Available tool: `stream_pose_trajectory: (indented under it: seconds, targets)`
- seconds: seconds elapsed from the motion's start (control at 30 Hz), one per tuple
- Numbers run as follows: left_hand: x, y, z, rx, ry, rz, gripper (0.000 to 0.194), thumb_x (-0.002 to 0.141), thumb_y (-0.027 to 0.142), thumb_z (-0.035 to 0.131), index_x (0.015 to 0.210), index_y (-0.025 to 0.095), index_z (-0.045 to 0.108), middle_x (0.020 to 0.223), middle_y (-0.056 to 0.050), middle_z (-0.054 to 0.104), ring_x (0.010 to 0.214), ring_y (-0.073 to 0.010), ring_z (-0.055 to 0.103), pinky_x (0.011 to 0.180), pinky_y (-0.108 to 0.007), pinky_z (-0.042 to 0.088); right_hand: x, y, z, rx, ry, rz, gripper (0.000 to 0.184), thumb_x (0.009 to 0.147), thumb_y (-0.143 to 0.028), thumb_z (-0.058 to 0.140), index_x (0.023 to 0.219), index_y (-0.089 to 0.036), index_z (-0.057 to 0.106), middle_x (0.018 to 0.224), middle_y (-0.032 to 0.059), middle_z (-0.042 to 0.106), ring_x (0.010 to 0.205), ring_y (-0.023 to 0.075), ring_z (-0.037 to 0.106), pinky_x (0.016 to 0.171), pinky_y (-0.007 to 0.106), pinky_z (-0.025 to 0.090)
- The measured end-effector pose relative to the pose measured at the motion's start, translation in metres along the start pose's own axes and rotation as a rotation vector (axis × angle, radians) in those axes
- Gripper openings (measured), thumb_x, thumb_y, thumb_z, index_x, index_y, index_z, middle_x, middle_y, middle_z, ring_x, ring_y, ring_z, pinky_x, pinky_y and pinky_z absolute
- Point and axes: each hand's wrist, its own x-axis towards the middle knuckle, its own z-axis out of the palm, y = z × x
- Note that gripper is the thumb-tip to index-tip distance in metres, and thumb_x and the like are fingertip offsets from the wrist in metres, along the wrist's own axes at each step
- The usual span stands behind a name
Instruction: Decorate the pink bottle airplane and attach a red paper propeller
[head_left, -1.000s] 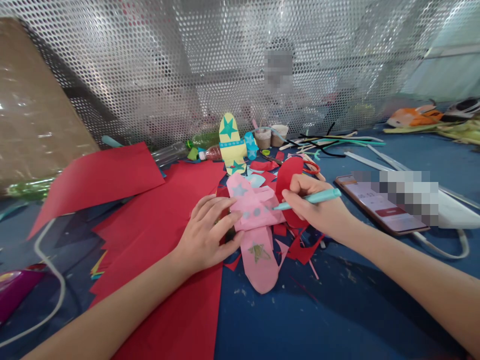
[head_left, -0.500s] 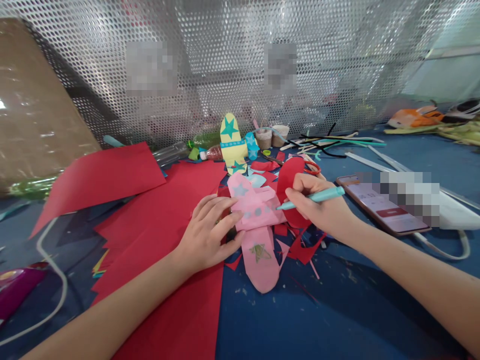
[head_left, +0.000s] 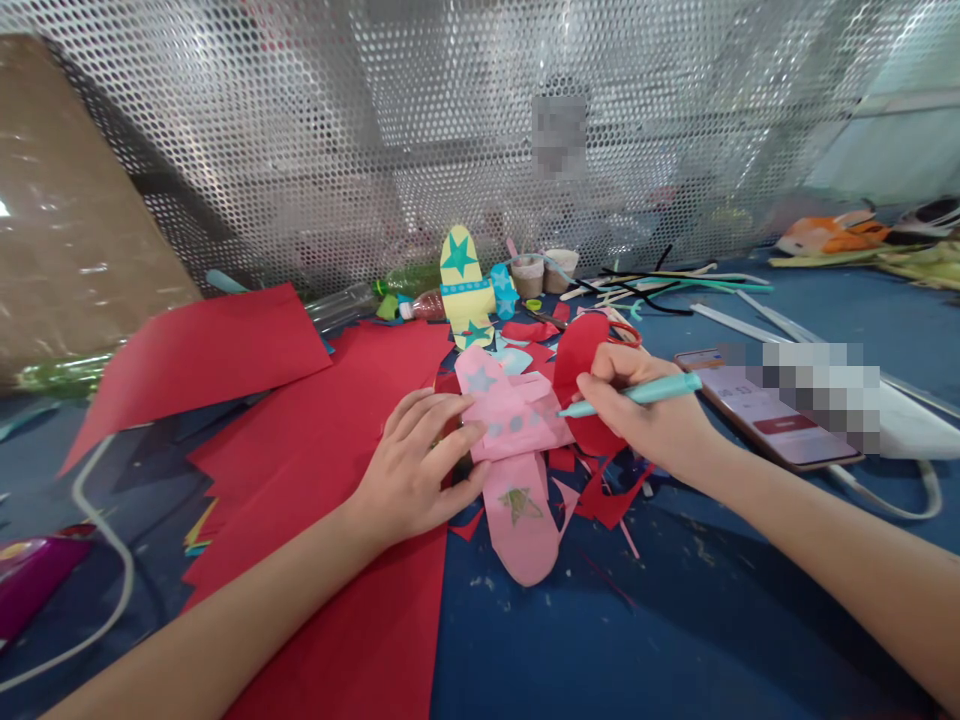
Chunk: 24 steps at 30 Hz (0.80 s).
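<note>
My right hand (head_left: pixel 645 415) pinches a light turquoise marker (head_left: pixel 652 390). Its tip points at the right part of the pink paper airplane (head_left: pixel 525 545), just beside a row of blue dots; whether it touches the paper I cannot tell. A blue star and a gold-green star mark the airplane's wings. Along the airplane's left side lies my left hand (head_left: pixel 420 465), fingers spread and fingertips resting on the pink paper. A rounded red paper piece (head_left: pixel 581 350) sits behind the right hand, partly covered by it.
Red paper sheets (head_left: pixel 337 470) spread on the left. Behind the airplane are paper scraps (head_left: pixel 529 330), a yellow paper airplane (head_left: pixel 465 300) and small cups (head_left: pixel 527 275). A phone (head_left: pixel 765 400) with a cable lies on the right. A metal mesh panel (head_left: pixel 450 130) stands at the back.
My right hand and the marker have shifted slightly right along the pink paper airplane, toward its right end. My left hand has stayed nearly in place.
</note>
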Motion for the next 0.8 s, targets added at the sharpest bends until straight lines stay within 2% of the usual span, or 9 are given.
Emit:
stream_pose_trajectory:
  seconds: [0.1, 0.23, 0.37, 0.6, 0.8]
  targets:
    - [-0.0003, 0.0000, -0.0001, 0.000, 0.002, -0.002, 0.022, 0.081, 0.023, 0.061, 0.101, 0.021, 0.051, 0.111, -0.013, 0.062, 0.101, -0.0262, 0.060, 0.093, -0.049, 0.044, -0.0003, 0.0001, -0.0001, -0.007, -0.043, -0.008, 0.033, 0.078, -0.016, 0.050, 0.056, -0.023, 0.025, 0.050, -0.0078, 0.026, 0.045, 0.0088, 0.024, 0.044, 0.025, 0.024]
    - [0.0001, 0.0002, -0.0001, 0.002, 0.006, 0.000, 0.021, 0.081, 0.023, 0.060, 0.101, 0.021, 0.051, 0.111, -0.012, 0.062, 0.101, -0.0260, 0.060, 0.093, -0.049, 0.044, -0.0005, -0.0004, 0.0003, -0.028, -0.009, -0.017, 0.033, 0.078, -0.015, 0.050, 0.056, -0.023, 0.026, 0.050, -0.0074, 0.027, 0.046, 0.0090, 0.026, 0.044, 0.025, 0.024]
    - [0.0010, 0.0004, 0.0001, 0.004, 0.011, 0.007, 0.022, 0.081, 0.022, 0.061, 0.100, 0.020, 0.051, 0.111, -0.013, 0.062, 0.100, -0.0264, 0.061, 0.093, -0.049, 0.044, -0.0004, -0.0006, 0.0003, -0.014, -0.034, -0.029, 0.033, 0.078, -0.015, 0.049, 0.056, -0.023, 0.026, 0.050, -0.0081, 0.026, 0.045, 0.0088, 0.024, 0.043, 0.025, 0.023]
    - [0.0001, -0.0001, 0.0007, 0.001, 0.012, -0.001, 0.021, 0.081, 0.022, 0.061, 0.100, 0.021, 0.051, 0.111, -0.012, 0.062, 0.100, -0.0255, 0.061, 0.094, -0.049, 0.044, -0.0005, 0.0001, -0.0006, -0.026, 0.017, -0.057, 0.033, 0.079, -0.015, 0.050, 0.056, -0.023, 0.027, 0.050, -0.0076, 0.029, 0.047, 0.0090, 0.028, 0.045, 0.025, 0.026]
    - [0.0012, 0.0006, -0.0001, 0.005, 0.022, 0.009, 0.020, 0.081, 0.022, 0.061, 0.099, 0.020, 0.051, 0.110, -0.013, 0.063, 0.099, -0.0259, 0.061, 0.092, -0.049, 0.044, -0.0010, 0.0017, -0.0007, 0.011, 0.030, -0.008, 0.032, 0.080, -0.017, 0.051, 0.057, -0.023, 0.029, 0.050, -0.0074, 0.034, 0.047, 0.0091, 0.032, 0.046, 0.025, 0.028]
